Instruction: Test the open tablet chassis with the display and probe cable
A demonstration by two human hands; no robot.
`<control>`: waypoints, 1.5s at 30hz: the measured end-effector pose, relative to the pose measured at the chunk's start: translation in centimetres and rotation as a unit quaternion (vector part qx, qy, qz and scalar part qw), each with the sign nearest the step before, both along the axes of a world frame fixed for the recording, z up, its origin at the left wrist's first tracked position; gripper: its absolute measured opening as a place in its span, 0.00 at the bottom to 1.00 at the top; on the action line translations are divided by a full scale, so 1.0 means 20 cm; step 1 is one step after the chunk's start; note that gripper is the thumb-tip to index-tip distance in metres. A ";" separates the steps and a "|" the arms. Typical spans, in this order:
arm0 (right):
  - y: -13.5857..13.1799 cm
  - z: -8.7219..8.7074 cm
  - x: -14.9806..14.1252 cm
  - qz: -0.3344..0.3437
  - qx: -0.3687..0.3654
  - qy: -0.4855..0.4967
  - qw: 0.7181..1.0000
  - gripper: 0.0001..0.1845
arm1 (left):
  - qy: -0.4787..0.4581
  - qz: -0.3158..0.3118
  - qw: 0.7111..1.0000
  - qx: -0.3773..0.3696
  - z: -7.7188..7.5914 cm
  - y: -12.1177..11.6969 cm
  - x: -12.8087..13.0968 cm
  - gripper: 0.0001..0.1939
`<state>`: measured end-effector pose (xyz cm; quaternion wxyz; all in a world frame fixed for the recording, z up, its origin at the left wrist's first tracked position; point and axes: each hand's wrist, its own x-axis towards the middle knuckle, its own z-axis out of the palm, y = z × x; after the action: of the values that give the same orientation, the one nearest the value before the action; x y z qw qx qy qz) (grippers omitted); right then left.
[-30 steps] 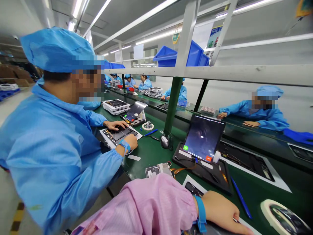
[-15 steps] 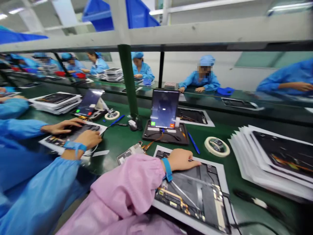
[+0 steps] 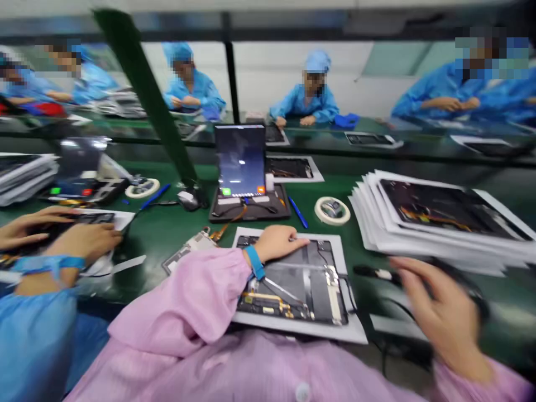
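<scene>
An opened tablet housing (image 3: 288,279) with dark inner parts and orange ribbon cables lies on a white sheet in front of me. My left hand (image 3: 274,244) lies palm down over its upper part, one digit stretched to the right and the others partly hidden. Off to the right, my right hand (image 3: 444,307) is blurred, thumb and fingers extended and partly spread, with no object visible in its grasp. Close to its fingertips is a black cable end (image 3: 372,272) with a white band. Beyond the housing, a lit tablet screen (image 3: 240,162) stands upright on a dark tray (image 3: 251,209).
A stack of tablet housings on white sheets (image 3: 377,234) rises at the right. Near it are a tape roll (image 3: 318,211) and blue pen (image 3: 298,212). A metal-backed part (image 3: 195,245) lies left. A co-worker's hands (image 3: 84,243) work at far left; a green post (image 3: 146,95) slants behind.
My right hand has come into view at the right, beside the black cable. My left hand stays on the tablet housing. The view has shifted to the right and downward.
</scene>
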<state>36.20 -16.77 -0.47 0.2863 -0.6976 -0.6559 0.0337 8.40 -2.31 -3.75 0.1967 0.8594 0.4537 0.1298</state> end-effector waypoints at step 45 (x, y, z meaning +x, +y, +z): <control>0.12 -0.12 -0.18 0.195 -0.282 0.362 0.867 0.16 | 0.049 -0.025 0.998 0.010 -0.02 0.02 0.00 0.33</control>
<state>32.63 -14.31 -2.79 0.2824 -0.5453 -0.5912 0.5228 8.42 -1.87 -4.13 0.1688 0.8778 0.4397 0.0875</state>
